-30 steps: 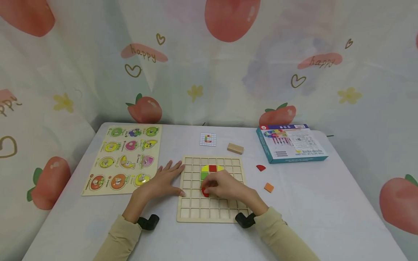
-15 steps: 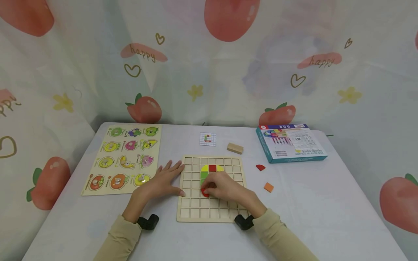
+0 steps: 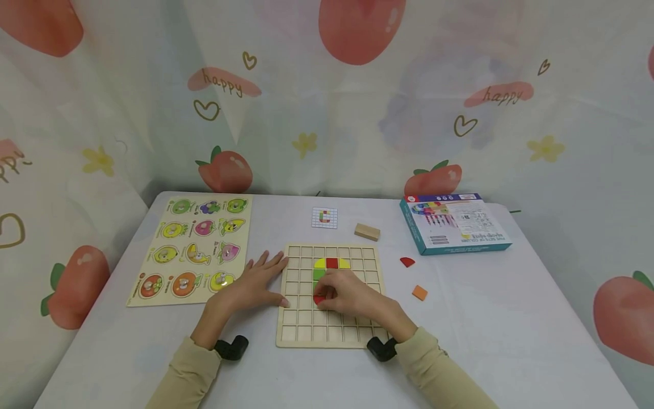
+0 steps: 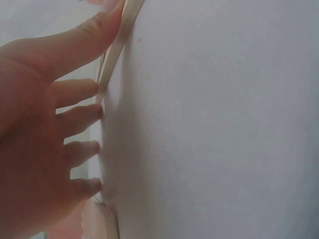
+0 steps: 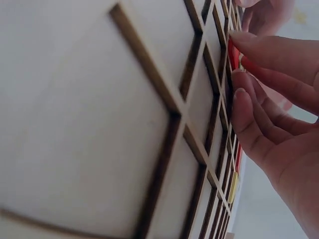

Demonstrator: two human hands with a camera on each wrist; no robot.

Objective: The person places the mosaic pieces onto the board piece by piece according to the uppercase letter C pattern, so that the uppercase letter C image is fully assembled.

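In the head view, a wooden grid board (image 3: 301, 335) lies at the middle of the table. My right hand (image 3: 352, 292) is over it, its fingertips pinching a red quarter-circle piece (image 3: 318, 299) at a cell. Up close in the right wrist view, thumb and forefinger touch the red piece (image 5: 233, 54). Green tiles (image 3: 319, 275), a red square tile (image 3: 332, 263) and two yellow rounded pieces (image 3: 344, 263) sit in cells above it; my hand hides part of the board. My left hand (image 3: 252, 284), fingers spread, rests at the board's left edge.
A pattern card (image 3: 324, 217) and a wooden block (image 3: 367, 232) lie behind the board. To the right are a loose red quarter-circle (image 3: 407, 262), an orange square tile (image 3: 420, 292) and a teal box (image 3: 455, 224). A fruit puzzle board (image 3: 194, 250) lies left.
My right fingertips have shifted slightly on the red quarter-circle piece, leaving more of the cell's corner visible. My left hand has stayed at the board's edge.
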